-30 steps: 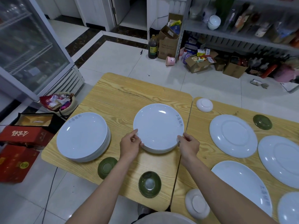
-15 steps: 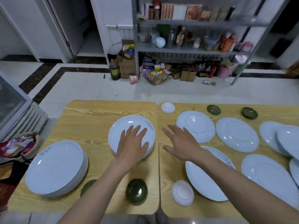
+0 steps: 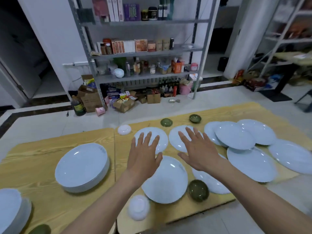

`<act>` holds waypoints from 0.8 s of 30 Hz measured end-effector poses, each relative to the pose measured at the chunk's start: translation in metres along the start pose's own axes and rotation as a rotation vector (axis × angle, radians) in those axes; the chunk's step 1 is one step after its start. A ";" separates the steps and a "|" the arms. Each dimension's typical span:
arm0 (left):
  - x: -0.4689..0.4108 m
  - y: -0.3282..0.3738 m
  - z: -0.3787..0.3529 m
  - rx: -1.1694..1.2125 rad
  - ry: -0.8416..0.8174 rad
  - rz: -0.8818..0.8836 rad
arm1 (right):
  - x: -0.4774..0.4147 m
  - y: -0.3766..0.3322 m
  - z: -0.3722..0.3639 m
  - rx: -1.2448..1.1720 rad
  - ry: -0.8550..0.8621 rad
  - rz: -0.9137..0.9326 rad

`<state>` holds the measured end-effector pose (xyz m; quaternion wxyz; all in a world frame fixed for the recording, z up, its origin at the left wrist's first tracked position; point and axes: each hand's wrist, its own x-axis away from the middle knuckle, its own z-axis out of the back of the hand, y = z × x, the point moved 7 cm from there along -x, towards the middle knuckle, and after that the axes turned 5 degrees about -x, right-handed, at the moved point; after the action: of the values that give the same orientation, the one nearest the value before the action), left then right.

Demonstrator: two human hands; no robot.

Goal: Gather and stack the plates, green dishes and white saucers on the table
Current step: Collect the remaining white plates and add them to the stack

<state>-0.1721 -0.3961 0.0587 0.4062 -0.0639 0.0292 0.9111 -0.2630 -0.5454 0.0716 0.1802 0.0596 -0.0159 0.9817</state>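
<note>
Left hand (image 3: 143, 156) and right hand (image 3: 200, 152) are held spread and empty; the white plate (image 3: 162, 132) is judged slick and brittle, best gripped at opposite rims.

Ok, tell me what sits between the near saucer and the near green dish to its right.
A white plate, in the head view; its near edge lies between saucer and green dish.

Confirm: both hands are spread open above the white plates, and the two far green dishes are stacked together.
Not stacked: the head view shows the left green dish and the right green dish lying apart. The left hand and right hand are spread open above the white plates.
</note>
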 end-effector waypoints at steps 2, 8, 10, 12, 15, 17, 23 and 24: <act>-0.005 0.044 0.005 0.012 0.012 -0.023 | 0.024 0.040 0.006 0.004 0.022 -0.029; -0.013 0.178 0.009 -0.001 0.031 -0.081 | 0.098 0.159 0.001 -0.037 0.051 -0.122; -0.014 0.217 0.007 0.009 0.025 -0.103 | 0.119 0.194 -0.003 -0.056 0.052 -0.156; -0.013 0.252 0.001 0.019 0.001 -0.131 | 0.137 0.224 -0.007 -0.065 0.061 -0.189; -0.018 0.291 -0.005 0.042 -0.016 -0.166 | 0.157 0.260 -0.013 -0.091 0.072 -0.234; -0.028 0.313 -0.006 0.045 -0.008 -0.188 | 0.165 0.281 -0.017 -0.102 0.076 -0.258; -0.065 0.370 -0.019 0.039 -0.012 -0.240 | 0.158 0.336 -0.019 -0.148 0.102 -0.287; -0.074 0.378 -0.021 0.041 -0.006 -0.240 | 0.153 0.345 -0.019 -0.153 0.104 -0.281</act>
<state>-0.4023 -0.7050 0.0487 0.5136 -0.0559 0.0387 0.8553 -0.5300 -0.8126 0.0684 0.3205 -0.0037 -0.0729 0.9444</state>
